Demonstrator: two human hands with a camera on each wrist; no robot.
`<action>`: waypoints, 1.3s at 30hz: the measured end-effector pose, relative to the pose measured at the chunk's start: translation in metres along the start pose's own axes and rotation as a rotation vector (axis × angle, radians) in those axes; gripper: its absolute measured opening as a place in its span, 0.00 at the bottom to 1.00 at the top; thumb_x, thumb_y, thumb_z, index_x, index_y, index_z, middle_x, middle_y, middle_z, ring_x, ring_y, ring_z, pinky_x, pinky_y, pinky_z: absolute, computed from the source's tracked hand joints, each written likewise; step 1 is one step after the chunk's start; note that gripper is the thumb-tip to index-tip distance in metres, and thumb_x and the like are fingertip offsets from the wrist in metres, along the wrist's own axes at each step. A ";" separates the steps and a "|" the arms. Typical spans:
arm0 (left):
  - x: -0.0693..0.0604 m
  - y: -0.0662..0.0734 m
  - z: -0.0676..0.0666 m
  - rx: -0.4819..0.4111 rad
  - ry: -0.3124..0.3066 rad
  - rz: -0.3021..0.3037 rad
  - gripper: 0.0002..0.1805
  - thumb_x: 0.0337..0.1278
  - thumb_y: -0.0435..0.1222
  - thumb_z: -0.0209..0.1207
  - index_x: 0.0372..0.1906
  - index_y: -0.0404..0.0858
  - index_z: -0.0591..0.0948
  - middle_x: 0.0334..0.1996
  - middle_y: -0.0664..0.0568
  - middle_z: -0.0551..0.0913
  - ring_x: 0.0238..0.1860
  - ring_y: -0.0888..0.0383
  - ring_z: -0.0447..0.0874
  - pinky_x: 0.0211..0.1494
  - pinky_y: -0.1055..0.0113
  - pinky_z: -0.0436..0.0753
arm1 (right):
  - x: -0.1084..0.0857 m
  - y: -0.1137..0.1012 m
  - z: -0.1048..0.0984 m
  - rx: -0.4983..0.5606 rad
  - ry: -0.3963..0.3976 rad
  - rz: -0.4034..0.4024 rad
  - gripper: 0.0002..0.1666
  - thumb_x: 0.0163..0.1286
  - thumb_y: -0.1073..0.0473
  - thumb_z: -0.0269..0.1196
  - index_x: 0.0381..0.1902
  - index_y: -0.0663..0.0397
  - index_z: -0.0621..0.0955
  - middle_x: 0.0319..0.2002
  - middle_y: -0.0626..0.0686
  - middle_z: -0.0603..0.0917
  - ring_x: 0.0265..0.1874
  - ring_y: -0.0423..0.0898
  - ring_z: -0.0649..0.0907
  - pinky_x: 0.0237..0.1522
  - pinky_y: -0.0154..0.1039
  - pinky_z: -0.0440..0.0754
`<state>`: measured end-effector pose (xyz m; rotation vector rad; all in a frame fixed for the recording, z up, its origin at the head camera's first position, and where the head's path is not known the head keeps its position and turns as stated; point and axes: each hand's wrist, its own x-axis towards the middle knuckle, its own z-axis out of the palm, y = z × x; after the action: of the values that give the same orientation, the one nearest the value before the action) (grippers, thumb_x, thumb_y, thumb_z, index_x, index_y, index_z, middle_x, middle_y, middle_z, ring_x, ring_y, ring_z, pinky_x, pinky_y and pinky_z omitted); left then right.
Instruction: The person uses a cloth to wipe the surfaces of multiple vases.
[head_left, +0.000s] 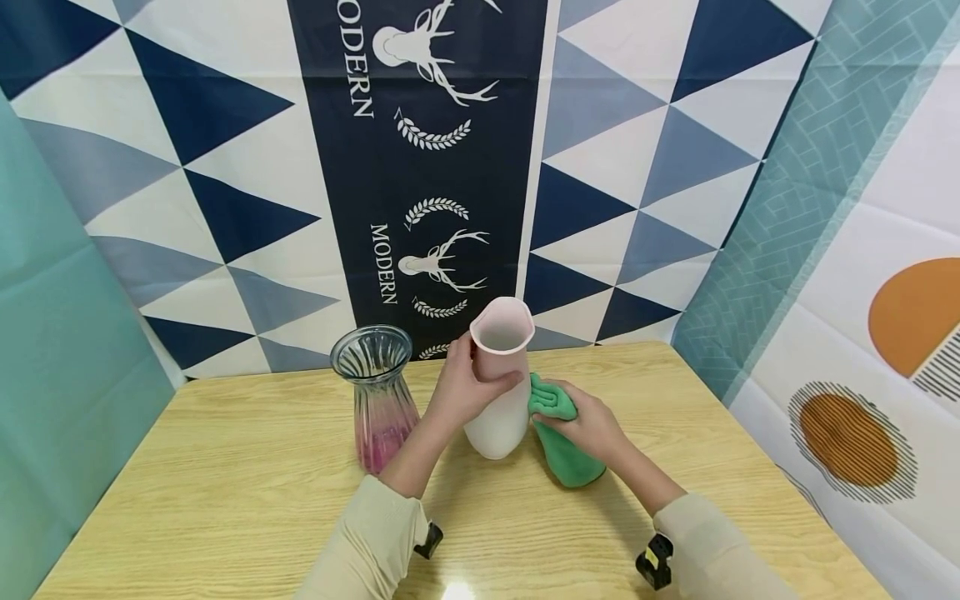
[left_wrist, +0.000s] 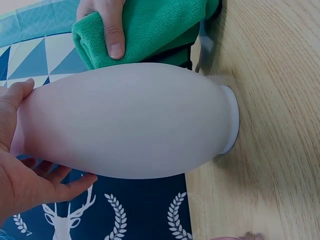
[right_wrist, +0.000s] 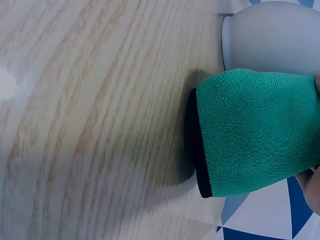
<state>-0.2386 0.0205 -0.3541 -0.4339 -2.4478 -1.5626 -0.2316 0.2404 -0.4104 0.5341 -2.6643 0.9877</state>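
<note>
A pale vase (head_left: 498, 408), pink toward its wavy rim and white lower down, is at the middle of the table's far part. My left hand (head_left: 467, 387) grips it around the neck, thumb on the near side. Its white foot shows at the wood in the left wrist view. In my right hand (head_left: 588, 423) is a folded green cloth (right_wrist: 260, 132) with a dark edge, hanging down beside the vase's right side. The left wrist view shows the right thumb (left_wrist: 115, 40) pressing on the cloth's fold; the other right fingers are mostly hidden there.
Left of the pale vase stands a ribbed glass vase (head_left: 375, 392), clear grey above and pink below, partly behind my left forearm. The light wooden table (head_left: 225, 500) ends at a patterned wall cloth (head_left: 442, 183) behind.
</note>
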 end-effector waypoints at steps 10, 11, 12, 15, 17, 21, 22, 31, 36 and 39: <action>0.000 0.000 0.001 -0.040 0.010 0.015 0.45 0.42 0.45 0.71 0.64 0.39 0.59 0.57 0.48 0.70 0.57 0.51 0.73 0.60 0.52 0.74 | -0.004 0.005 0.003 -0.038 -0.035 0.019 0.32 0.56 0.46 0.68 0.59 0.44 0.74 0.54 0.54 0.81 0.53 0.55 0.80 0.51 0.55 0.77; 0.000 0.000 0.001 -0.039 0.010 0.015 0.45 0.42 0.45 0.71 0.64 0.39 0.60 0.57 0.48 0.70 0.57 0.51 0.73 0.60 0.52 0.75 | -0.004 0.005 0.003 -0.041 -0.042 0.022 0.32 0.56 0.46 0.68 0.59 0.45 0.74 0.54 0.54 0.81 0.52 0.55 0.80 0.51 0.55 0.77; 0.000 0.000 0.001 -0.039 0.009 0.014 0.45 0.42 0.45 0.71 0.64 0.39 0.60 0.57 0.48 0.70 0.57 0.51 0.73 0.60 0.52 0.75 | -0.005 0.006 0.003 -0.044 -0.050 0.026 0.33 0.57 0.46 0.68 0.59 0.45 0.74 0.54 0.54 0.81 0.52 0.56 0.80 0.51 0.55 0.77; 0.001 0.000 0.001 -0.033 0.008 0.010 0.44 0.41 0.45 0.71 0.63 0.39 0.60 0.56 0.48 0.70 0.57 0.51 0.73 0.60 0.53 0.75 | -0.005 0.007 0.004 -0.062 -0.069 0.027 0.33 0.57 0.46 0.68 0.59 0.46 0.74 0.54 0.55 0.81 0.52 0.56 0.80 0.51 0.55 0.77; 0.002 0.000 0.001 -0.034 0.007 0.014 0.44 0.41 0.45 0.71 0.63 0.39 0.61 0.57 0.49 0.69 0.57 0.52 0.72 0.60 0.53 0.75 | -0.005 0.007 0.003 -0.061 -0.065 0.025 0.32 0.57 0.46 0.68 0.59 0.45 0.74 0.53 0.54 0.81 0.52 0.56 0.80 0.51 0.55 0.77; 0.005 0.001 0.000 -0.039 0.007 0.025 0.44 0.42 0.46 0.71 0.63 0.39 0.61 0.57 0.49 0.69 0.57 0.52 0.72 0.61 0.52 0.75 | -0.002 0.006 0.000 -0.051 -0.046 0.014 0.32 0.57 0.46 0.68 0.59 0.44 0.74 0.54 0.54 0.81 0.52 0.55 0.80 0.51 0.55 0.77; 0.005 0.002 -0.001 -0.040 0.005 0.026 0.44 0.42 0.46 0.71 0.63 0.39 0.60 0.57 0.49 0.69 0.58 0.52 0.72 0.61 0.52 0.74 | -0.001 0.005 -0.001 -0.045 -0.040 0.011 0.33 0.56 0.45 0.68 0.59 0.44 0.74 0.54 0.54 0.81 0.53 0.55 0.80 0.52 0.55 0.77; 0.005 0.001 -0.003 -0.023 -0.008 0.040 0.43 0.42 0.43 0.70 0.64 0.38 0.63 0.57 0.45 0.70 0.58 0.50 0.72 0.61 0.53 0.74 | 0.010 -0.010 -0.018 0.032 0.042 -0.030 0.34 0.58 0.48 0.68 0.62 0.47 0.72 0.57 0.56 0.79 0.55 0.56 0.78 0.51 0.54 0.78; 0.006 0.000 -0.003 -0.020 -0.015 0.072 0.40 0.42 0.40 0.69 0.63 0.36 0.65 0.56 0.43 0.73 0.56 0.49 0.74 0.59 0.53 0.75 | 0.021 -0.024 -0.032 0.096 0.116 -0.043 0.34 0.59 0.52 0.68 0.63 0.46 0.71 0.57 0.56 0.79 0.53 0.56 0.80 0.48 0.53 0.80; 0.006 -0.001 -0.003 -0.024 -0.020 0.074 0.39 0.42 0.39 0.69 0.62 0.36 0.65 0.56 0.43 0.73 0.55 0.49 0.75 0.58 0.54 0.75 | 0.027 -0.030 -0.037 0.129 0.143 -0.047 0.34 0.59 0.52 0.68 0.63 0.46 0.70 0.58 0.56 0.78 0.54 0.56 0.79 0.50 0.54 0.79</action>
<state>-0.2444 0.0179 -0.3518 -0.5405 -2.4007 -1.5661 -0.2395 0.2366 -0.3562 0.5282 -2.4643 1.1451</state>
